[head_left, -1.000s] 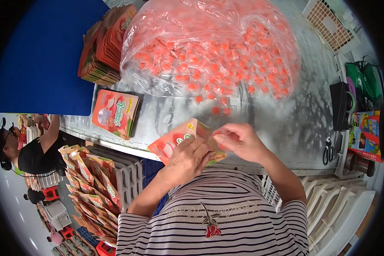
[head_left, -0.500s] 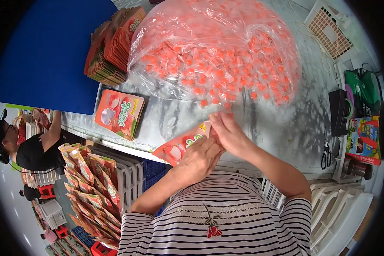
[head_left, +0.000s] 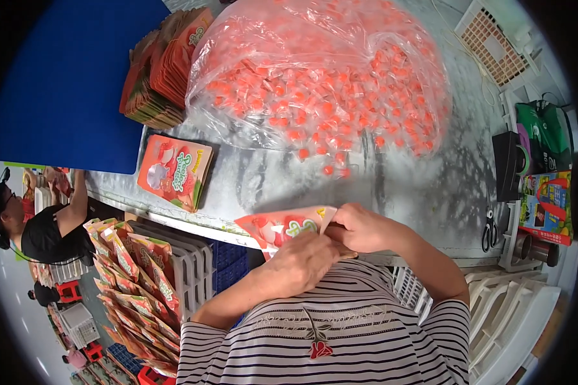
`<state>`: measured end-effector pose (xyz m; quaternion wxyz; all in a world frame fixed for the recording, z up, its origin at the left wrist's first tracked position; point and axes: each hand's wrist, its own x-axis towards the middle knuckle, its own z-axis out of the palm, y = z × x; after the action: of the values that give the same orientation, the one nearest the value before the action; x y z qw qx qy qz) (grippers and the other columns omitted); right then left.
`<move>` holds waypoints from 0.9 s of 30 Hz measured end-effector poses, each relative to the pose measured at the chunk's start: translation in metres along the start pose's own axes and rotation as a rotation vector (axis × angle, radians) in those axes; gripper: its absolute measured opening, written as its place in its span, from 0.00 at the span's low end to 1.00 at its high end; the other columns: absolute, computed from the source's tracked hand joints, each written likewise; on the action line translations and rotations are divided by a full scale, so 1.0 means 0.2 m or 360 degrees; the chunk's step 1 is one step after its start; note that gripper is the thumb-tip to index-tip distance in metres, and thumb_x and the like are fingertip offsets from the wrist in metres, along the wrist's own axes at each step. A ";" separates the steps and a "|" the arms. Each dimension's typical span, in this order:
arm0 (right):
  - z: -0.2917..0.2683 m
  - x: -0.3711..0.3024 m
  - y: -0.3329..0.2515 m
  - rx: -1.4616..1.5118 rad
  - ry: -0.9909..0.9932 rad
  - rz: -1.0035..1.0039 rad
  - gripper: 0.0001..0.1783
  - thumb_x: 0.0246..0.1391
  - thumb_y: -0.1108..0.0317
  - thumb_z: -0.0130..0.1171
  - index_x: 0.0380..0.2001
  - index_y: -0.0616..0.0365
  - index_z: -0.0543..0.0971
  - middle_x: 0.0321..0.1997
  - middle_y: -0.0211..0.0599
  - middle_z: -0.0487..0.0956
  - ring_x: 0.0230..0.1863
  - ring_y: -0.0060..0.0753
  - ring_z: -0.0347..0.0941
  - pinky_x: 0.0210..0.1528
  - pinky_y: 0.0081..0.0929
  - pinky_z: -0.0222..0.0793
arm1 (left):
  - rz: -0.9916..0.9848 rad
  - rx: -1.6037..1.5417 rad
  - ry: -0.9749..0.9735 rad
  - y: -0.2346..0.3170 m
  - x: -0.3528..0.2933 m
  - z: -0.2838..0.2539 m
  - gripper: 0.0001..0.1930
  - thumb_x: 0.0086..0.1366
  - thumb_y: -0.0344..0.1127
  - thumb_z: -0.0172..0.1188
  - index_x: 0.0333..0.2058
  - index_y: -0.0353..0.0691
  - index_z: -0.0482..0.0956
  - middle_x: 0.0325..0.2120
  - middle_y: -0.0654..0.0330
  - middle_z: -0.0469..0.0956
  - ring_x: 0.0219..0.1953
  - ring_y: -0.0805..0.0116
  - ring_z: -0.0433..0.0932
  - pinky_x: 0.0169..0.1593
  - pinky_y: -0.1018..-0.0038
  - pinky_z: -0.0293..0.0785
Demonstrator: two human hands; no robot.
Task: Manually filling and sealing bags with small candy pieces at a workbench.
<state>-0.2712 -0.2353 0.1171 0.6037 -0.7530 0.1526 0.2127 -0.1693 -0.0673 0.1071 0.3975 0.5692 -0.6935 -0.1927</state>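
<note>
A pink and red printed pouch (head_left: pixel 273 226) is held up near the table's front edge, close to my striped shirt. My left hand (head_left: pixel 300 264) is closed around its lower side. At its right end the fingers of my right hand (head_left: pixel 366 229) are curled against the edge; what the fingertips hold beyond that is hidden. Beyond the hands, a large clear plastic bag (head_left: pixel 237 131) full of small wrapped red-orange pieces lies spread on the table. A few loose wrapped pieces (head_left: pixel 328 170) sit at its near side.
A small stack of flat pouches (head_left: pixel 176 172) lies left of my hands, with taller stacks (head_left: pixel 167 70) behind. Pouches (head_left: pixel 135 276) stand upright beside a pale crate (head_left: pixel 196 269) at lower left. Scissors (head_left: pixel 490 231) lie at the right edge. A co-worker (head_left: pixel 51 221) is at far left.
Both hands and the pouch have come nearer my body. My right hand has drawn back from beside the loose pieces to the pouch's right end, and those pieces now show more fully.
</note>
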 end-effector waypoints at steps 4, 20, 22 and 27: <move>0.08 0.01 0.00 0.0037 0.0091 -0.0439 0.11 0.49 0.79 0.53 0.38 0.66 0.76 0.38 0.52 0.78 0.38 0.47 0.77 0.36 0.36 0.70 | 0.0005 0.0022 -0.0030 0.02 0.01 -0.03 0.08 0.51 0.24 0.65 0.31 0.35 0.77 0.28 0.54 0.74 0.29 0.54 0.75 0.33 0.65 0.73; 0.05 0.27 0.44 -0.1049 0.1336 -0.0824 0.15 0.48 0.78 0.59 0.43 0.64 0.76 0.50 0.40 0.73 0.51 0.47 0.69 0.52 0.39 0.68 | -0.0585 0.0182 0.0480 -0.04 -0.07 -0.23 0.06 0.56 0.25 0.65 0.32 0.33 0.77 0.24 0.54 0.74 0.23 0.60 0.75 0.27 0.71 0.71; 0.03 0.29 0.43 -0.0977 0.1342 -0.0799 0.16 0.48 0.78 0.59 0.43 0.63 0.75 0.50 0.40 0.72 0.50 0.48 0.70 0.50 0.38 0.69 | -0.0616 0.0152 0.0531 -0.02 -0.06 -0.26 0.06 0.56 0.25 0.65 0.31 0.33 0.77 0.24 0.54 0.74 0.23 0.62 0.75 0.27 0.72 0.71; -0.07 0.40 0.36 -0.0795 0.1589 -0.0763 0.19 0.48 0.78 0.60 0.45 0.62 0.73 0.47 0.43 0.71 0.45 0.49 0.72 0.44 0.38 0.72 | -0.0598 0.0125 0.0509 -0.03 -0.07 -0.25 0.05 0.56 0.25 0.64 0.31 0.32 0.78 0.24 0.55 0.74 0.22 0.64 0.74 0.26 0.74 0.71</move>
<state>-0.2357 -0.2620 0.0189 0.2954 -0.8941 0.1889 -0.2786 -0.1267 -0.0465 0.1275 0.4369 0.7264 -0.5107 -0.1435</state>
